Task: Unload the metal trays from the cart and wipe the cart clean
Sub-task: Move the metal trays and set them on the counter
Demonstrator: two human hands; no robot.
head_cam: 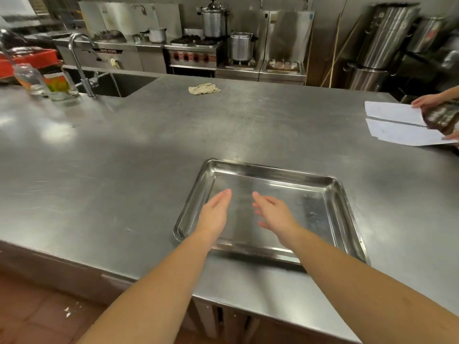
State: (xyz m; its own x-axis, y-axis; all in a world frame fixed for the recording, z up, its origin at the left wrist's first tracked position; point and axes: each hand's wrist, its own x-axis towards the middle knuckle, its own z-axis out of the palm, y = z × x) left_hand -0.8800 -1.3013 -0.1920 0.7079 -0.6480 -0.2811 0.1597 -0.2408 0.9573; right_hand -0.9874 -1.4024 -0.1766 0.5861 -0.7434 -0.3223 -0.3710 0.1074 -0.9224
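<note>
A shallow rectangular metal tray [320, 187] lies flat on the steel counter [154, 145], near its front edge. Both my hands hover over the tray with fingers straight, holding nothing. My left hand [215, 213] is above the tray's left half and my right hand [273, 214] is above its middle. A crumpled beige cloth [204, 88] lies far back on the counter. No cart is in view.
A sink [116, 83] with a tall faucet [80, 60] sits at the back left, beside glass jars [44, 81] and a red crate [32, 60]. Another person's hands [427, 101] handle white papers [397, 122] at the right edge. Stoves and large pots line the back wall.
</note>
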